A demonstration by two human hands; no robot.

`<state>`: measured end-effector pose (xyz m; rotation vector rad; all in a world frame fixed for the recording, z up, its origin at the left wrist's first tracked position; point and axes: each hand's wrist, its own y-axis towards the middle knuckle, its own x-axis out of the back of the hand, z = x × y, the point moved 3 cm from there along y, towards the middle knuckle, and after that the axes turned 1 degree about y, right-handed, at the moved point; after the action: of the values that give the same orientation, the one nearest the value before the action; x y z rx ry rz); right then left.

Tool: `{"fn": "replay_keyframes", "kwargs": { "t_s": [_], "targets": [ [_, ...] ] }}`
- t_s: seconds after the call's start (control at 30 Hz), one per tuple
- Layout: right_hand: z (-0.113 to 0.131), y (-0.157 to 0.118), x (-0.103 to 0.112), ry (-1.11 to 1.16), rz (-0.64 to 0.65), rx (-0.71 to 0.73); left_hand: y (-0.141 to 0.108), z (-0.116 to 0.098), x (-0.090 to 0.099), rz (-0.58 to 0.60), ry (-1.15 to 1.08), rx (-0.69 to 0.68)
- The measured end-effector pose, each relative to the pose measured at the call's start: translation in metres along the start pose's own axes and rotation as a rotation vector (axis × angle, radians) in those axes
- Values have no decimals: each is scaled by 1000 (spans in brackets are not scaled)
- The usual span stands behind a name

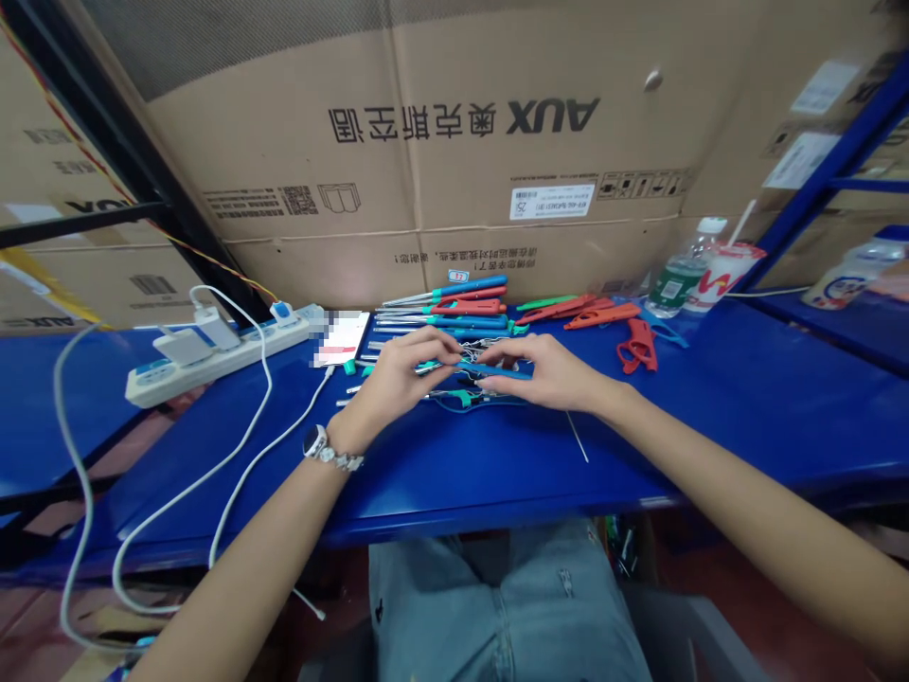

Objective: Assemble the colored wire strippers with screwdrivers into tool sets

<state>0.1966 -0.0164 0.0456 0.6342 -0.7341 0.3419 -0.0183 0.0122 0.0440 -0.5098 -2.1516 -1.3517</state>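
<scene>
Both my hands meet over a blue lighter handle (495, 369) just above the tabletop. My left hand (398, 374), with a watch at the wrist, pinches its left end between thumb and fingers. My right hand (550, 371) is closed around its right end. Small wires and metal parts lie under and behind my fingers, partly hidden. Just beyond are several long-nosed lighters with metal tubes, including a blue-handled lighter (477, 285) and a red-handled lighter (472, 307). A thin metal rod (578, 438) lies near my right wrist.
Red plastic handle shells (603, 314) lie right of the lighters. A water bottle (678, 275) and a red-and-white cup (722, 277) stand behind them. On the left are a phone (347, 339), a power strip (220, 358) and white cables. A large cardboard box (454, 189) closes off the back.
</scene>
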Motion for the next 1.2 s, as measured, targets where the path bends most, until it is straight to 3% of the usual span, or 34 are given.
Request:
{"fn": "replay_keyframes", "kwargs": {
  "t_s": [0.13,0.37,0.5,0.67,0.97,1.2],
  "targets": [
    [-13,-1,-10,127,19,-114,-6,1,-1,18,-31,29],
    [-22,5,-12,251,45,-131,-10,8,7,108,-103,164],
    [-21,-2,-13,132,-8,-39,-13,10,15,164,-114,289],
    [-25,-11,-23,4,-64,93,-14,18,25,131,-136,390],
    [-30,-14,-29,-146,8,2,-14,18,16,202,-89,419],
    [-27,-15,-31,-187,50,18,-17,23,11,230,-99,419]
  ]
}}
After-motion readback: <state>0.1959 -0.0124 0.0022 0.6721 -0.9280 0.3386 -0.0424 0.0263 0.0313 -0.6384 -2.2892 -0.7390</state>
